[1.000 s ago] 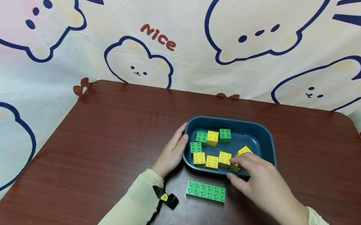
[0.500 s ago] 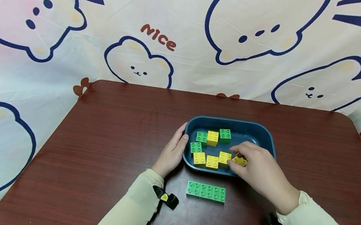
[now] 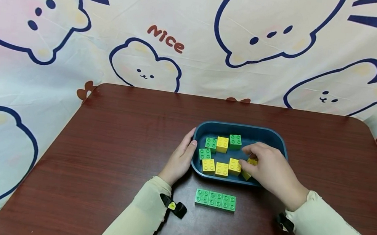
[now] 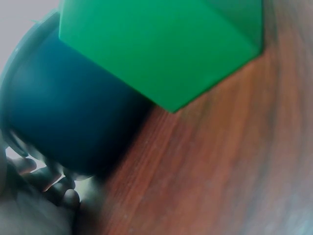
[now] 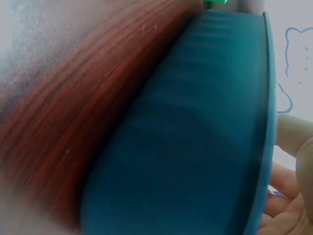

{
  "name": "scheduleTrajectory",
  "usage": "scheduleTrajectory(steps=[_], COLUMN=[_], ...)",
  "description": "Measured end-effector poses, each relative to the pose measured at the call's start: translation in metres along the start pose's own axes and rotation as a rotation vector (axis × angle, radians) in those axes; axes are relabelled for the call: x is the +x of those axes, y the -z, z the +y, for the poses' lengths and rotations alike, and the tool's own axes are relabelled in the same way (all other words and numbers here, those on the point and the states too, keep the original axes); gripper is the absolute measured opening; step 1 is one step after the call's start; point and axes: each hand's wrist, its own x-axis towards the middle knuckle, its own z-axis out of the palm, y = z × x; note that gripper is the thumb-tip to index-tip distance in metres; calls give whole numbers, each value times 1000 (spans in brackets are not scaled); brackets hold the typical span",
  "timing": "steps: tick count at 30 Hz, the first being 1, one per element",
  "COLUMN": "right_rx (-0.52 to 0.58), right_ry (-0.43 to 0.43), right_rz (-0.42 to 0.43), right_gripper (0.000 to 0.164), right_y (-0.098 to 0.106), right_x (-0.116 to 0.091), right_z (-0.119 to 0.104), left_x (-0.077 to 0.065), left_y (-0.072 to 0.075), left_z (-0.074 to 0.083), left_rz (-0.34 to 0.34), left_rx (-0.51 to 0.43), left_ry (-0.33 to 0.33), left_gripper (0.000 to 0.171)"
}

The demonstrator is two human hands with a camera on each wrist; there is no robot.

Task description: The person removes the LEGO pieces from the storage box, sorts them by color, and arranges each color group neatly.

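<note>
Two hands at blue tray (image 3: 259, 135), right of frame's middle. Right hand (image 3: 274, 172) now higher up frame than one second ago; finger and thumb bent by bright yellow piece (image 3: 246, 175) in tray's lower right, cannot tell if gripping. Left hand (image 3: 178, 160) same as before, fingers fairly straight along tray's left end. Yellow piece partly hidden. Four other yellow bricks (image 3: 222, 170) in tray show four round bumps on top. Three green blocks (image 3: 215, 200) lined up below tray on brown bench (image 3: 131, 138).
</note>
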Motion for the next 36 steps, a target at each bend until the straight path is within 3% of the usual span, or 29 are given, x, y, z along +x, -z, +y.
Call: scheduleTrajectory(steps=[13,28,36], right_rx=[7,11,-9], right_ry=[-45,-48,-99], right_rz=[-38,-27,-53], right_gripper=[32,33,36], right_y=[-3,-5,-2], right_x=[15,26,32], right_z=[3,5,9], left_x=[1,0,-1], left_y=[-2,-4,-5], left_z=[-6,-5,-4], left_rz=[31,5,-13], left_rx=[18,19,20], left_ry=[-39,-51,-70], left_gripper=[53,56,63])
